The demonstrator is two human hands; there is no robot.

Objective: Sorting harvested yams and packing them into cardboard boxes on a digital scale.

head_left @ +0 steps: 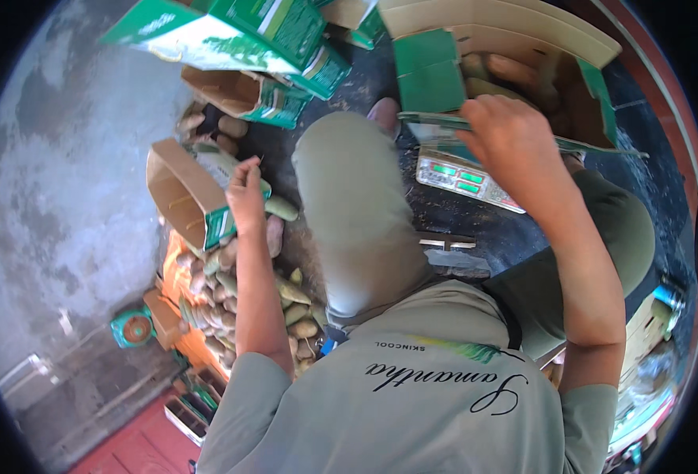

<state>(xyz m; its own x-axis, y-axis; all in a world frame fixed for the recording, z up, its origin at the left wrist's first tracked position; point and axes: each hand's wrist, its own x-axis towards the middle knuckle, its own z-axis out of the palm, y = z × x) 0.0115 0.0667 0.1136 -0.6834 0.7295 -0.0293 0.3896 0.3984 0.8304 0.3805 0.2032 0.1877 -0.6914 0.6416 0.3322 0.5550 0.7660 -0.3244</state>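
My right hand [511,134] is closed on the near flap of a large open carton [515,22], green outside and brown inside. Long, tan and reddish-brown produce [515,69], perhaps tubers, lies in it. Under its near edge a scale [467,180] shows lit green displays. My left hand [246,193] has its fingers curled together against the side of a smaller green and brown box [195,183], which tilts with its opening toward the left. Whatever those fingers pinch is too small to make out.
A heap of greenish and tan produce [226,296] lies beside my left forearm, partly on an orange sheet [177,251]. More green cartons [278,35] stand at the far left. A grey wall [72,158] bounds the left side. A round teal device [133,326] sits by a small box.
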